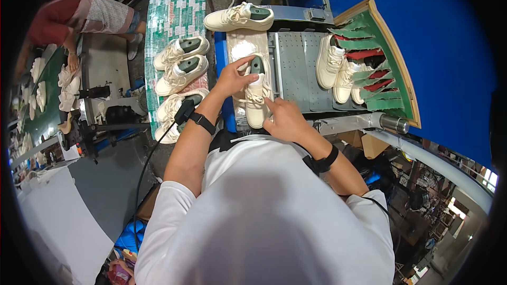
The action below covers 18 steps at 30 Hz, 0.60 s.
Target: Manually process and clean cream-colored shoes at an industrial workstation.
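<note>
A cream lace-up sneaker [255, 106] lies with its toe toward me on a plastic-wrapped board [238, 47]. A dark green shoe last [257, 65] fills its opening. My left hand [232, 79] grips the shoe at the heel, forefinger and thumb on either side of the collar beside the last. On the other side, my right hand [287, 120] has its forefinger against the shoe near the laces. Its thumb is apart from that finger, close to the toe, and nothing shows between them. Another cream sneaker [232, 18] with a green last sits crosswise just beyond.
Several cream sneakers [182, 76] stand on a green-and-white wrapped board [158, 16] at left. To the right, a grey perforated conveyor [301, 68] carries more sneakers [330, 63] beneath a green strip curtain [393, 47]. A co-worker in red [53, 18] is at the far left.
</note>
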Motion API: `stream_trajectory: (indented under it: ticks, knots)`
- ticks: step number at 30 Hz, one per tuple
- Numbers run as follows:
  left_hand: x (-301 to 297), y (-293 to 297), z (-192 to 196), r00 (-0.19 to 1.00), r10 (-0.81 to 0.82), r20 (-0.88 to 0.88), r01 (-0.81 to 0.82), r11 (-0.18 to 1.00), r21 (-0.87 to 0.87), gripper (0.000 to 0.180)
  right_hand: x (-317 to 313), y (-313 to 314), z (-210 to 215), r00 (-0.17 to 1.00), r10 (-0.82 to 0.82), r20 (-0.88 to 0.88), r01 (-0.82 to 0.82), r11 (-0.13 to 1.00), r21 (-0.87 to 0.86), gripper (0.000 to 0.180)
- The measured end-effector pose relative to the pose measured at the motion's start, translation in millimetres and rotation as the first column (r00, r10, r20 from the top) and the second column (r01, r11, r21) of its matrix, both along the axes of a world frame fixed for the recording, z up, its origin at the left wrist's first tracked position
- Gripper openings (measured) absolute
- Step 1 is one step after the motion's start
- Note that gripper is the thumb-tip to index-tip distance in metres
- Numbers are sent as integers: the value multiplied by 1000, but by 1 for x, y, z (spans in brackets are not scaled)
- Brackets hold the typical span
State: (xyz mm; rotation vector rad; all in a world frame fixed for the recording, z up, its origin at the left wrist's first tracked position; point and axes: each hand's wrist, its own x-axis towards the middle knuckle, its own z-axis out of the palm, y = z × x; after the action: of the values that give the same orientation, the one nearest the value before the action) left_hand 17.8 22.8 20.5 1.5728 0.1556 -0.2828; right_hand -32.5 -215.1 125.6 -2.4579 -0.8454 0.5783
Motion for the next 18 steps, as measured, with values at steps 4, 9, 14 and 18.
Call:
stream_trajectory:
  ticks: [4, 9, 14, 18]
  knots:
    - [-5, -3, -7, 1000, 2, -18, -3, 997, -73, 68, 0, 4, -1, 994, 35, 105, -34, 999, -11, 57]
    - [-10, -16, -8, 983, 5, 185, -42, 979, 197, 66, 17, -12, 6, 986, -16, -168, 23, 999, 40, 59]
    - [-23, 10, -10, 986, 117, -116, -144, 953, -268, 69, 11, -33, -45, 732, -466, -497, 634, 733, 247, 61]
    - [-63, 22, -29, 890, 219, -401, -427, 712, -558, 73, -6, -31, -84, 886, -254, -389, 287, 957, 29, 55]
